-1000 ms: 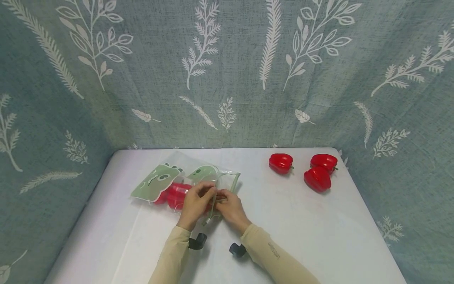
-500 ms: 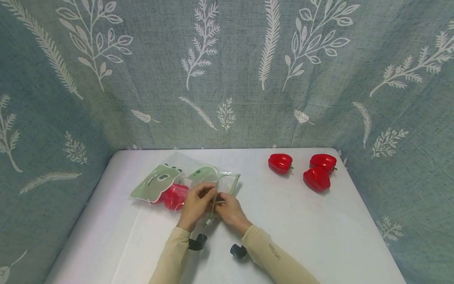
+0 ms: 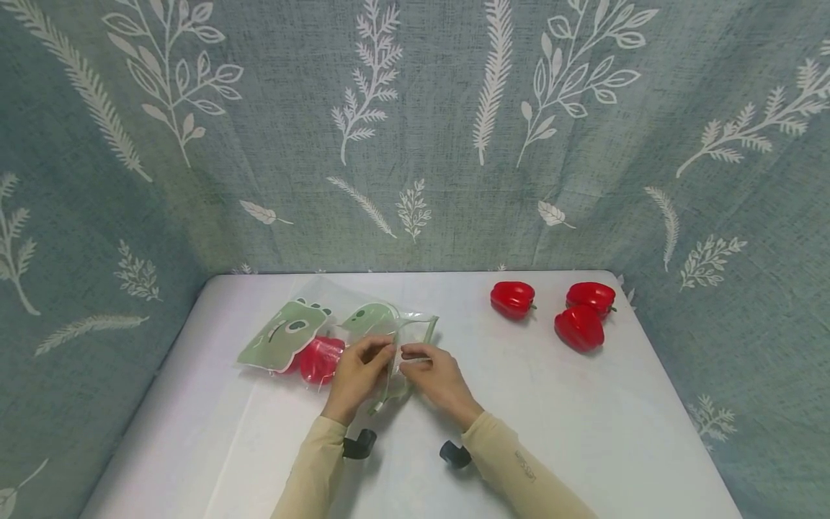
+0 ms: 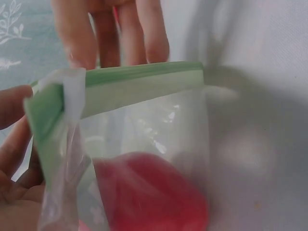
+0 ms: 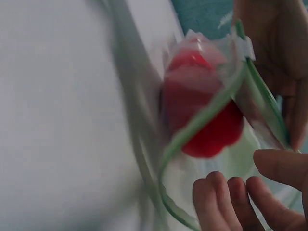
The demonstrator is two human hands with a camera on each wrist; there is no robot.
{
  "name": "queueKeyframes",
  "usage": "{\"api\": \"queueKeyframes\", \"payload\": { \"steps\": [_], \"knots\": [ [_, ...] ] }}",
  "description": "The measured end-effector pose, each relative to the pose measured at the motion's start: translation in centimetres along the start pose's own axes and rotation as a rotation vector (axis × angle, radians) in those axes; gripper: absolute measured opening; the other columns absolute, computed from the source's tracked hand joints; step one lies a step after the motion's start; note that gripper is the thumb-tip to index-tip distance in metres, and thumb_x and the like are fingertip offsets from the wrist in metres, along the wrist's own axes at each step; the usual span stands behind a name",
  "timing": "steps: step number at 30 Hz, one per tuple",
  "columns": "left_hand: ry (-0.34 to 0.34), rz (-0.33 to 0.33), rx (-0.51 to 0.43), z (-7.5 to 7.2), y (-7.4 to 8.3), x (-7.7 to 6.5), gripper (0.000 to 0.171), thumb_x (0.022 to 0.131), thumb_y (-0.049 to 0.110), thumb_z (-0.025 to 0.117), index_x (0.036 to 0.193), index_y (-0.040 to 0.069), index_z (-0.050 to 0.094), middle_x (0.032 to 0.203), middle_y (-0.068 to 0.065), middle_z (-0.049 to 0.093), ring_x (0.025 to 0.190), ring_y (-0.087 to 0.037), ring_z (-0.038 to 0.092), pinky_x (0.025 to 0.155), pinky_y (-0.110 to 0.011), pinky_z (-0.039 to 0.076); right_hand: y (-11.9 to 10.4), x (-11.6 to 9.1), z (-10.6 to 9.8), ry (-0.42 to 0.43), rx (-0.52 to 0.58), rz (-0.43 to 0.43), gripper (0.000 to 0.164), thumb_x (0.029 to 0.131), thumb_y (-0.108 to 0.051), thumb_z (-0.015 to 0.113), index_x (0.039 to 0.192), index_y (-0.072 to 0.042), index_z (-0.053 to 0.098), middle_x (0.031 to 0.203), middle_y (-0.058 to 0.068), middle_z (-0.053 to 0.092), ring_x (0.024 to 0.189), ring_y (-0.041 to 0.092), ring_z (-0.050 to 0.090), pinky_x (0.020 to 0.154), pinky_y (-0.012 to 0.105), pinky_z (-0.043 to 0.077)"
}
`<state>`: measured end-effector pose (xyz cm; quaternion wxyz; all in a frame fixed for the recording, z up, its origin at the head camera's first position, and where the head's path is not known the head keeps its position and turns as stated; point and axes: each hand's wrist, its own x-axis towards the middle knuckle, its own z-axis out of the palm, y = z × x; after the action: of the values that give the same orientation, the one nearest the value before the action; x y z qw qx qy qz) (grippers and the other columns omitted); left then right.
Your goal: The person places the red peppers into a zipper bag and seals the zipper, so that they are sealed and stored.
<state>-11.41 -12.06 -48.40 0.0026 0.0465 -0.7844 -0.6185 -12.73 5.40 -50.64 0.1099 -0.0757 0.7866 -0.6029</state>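
L. hand (image 3: 355, 375) pinches the green-edged mouth of a clear zip bag (image 3: 337, 322), lying L. of ctr. on a white table (image 3: 519, 432); R. hand (image 3: 437, 371) grips nothing, its thumb apart from loosely bent fingers, just beside the mouth. Inside sits a red bell pepper (image 3: 322, 360), w/ more red partly hidden by a cartoon print (image 3: 283, 335). Bagging looks approx. part done: contents in, mouth apparently unsealed, a lone pepper (image 3: 513, 300) and a touching pair of peppers (image 3: 580, 330) outside at the far R. Head cam alone shows those 3 whole; R. wrist cam picks out a white slider (image 5: 246, 47) on the rim, hard to make out from above.
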Motion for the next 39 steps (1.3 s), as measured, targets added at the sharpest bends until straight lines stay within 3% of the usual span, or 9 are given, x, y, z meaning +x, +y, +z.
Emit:
{"api": "queueKeyframes", "payload": {
  "steps": [5,15,21,31,39],
  "knots": [
    [-0.006,-0.007,-0.001,-0.1,0.0,-0.1,0.023,0.095,0.022,0.073,0.116,0.012,0.074,0.106,-0.007,0.070,0.093,-0.025,0.064,0.078,-0.033,0.058,-0.1,-0.4,-1.9,0.047,-0.055,-0.040,0.036,0.094,-0.018,0.073,0.129,-0.013,0.066,0.122,0.001,0.069,0.108,0.023,0.068,0.080,0.035,0.059],
    [-0.005,-0.044,0.002,0.0,-0.2,0.0,0.026,0.094,0.026,0.074,0.117,0.012,0.073,0.110,-0.007,0.069,0.098,-0.025,0.063,0.082,-0.035,0.059,0.4,-1.6,-5.7,0.182,-0.136,-0.022,0.039,0.093,-0.017,0.074,0.131,-0.015,0.064,0.124,0.000,0.069,0.109,0.018,0.067,0.090,0.038,0.057],
    [-0.007,-0.038,-0.021,-0.1,-0.2,0.0,0.027,0.094,0.024,0.075,0.117,0.011,0.073,0.110,-0.008,0.069,0.097,-0.025,0.063,0.081,-0.033,0.059,0.9,-2.1,-7.8,0.253,-0.200,-0.047,0.043,0.091,-0.017,0.077,0.132,-0.014,0.063,0.125,0.001,0.068,0.112,0.021,0.065,0.094,0.041,0.055],
    [-0.012,-0.017,-0.018,-0.2,-0.3,0.0,0.026,0.094,0.024,0.074,0.117,0.012,0.074,0.109,-0.008,0.069,0.094,-0.025,0.063,0.078,-0.033,0.059,1.7,-2.6,-11.4,0.342,-0.282,-0.019,0.049,0.093,-0.020,0.075,0.137,-0.015,0.057,0.135,0.006,0.062,0.124,0.027,0.058,0.102,0.048,0.049],
    [-0.012,-0.024,-0.004,-0.2,-0.5,0.1,0.024,0.094,0.025,0.075,0.116,0.015,0.074,0.108,-0.005,0.070,0.094,-0.024,0.063,0.076,-0.031,0.059,2.5,-2.9,-14.8,0.506,-0.339,-0.118,0.053,0.092,-0.016,0.076,0.140,-0.012,0.053,0.136,0.009,0.059,0.123,0.027,0.056,0.100,0.051,0.049]
  ]
}}
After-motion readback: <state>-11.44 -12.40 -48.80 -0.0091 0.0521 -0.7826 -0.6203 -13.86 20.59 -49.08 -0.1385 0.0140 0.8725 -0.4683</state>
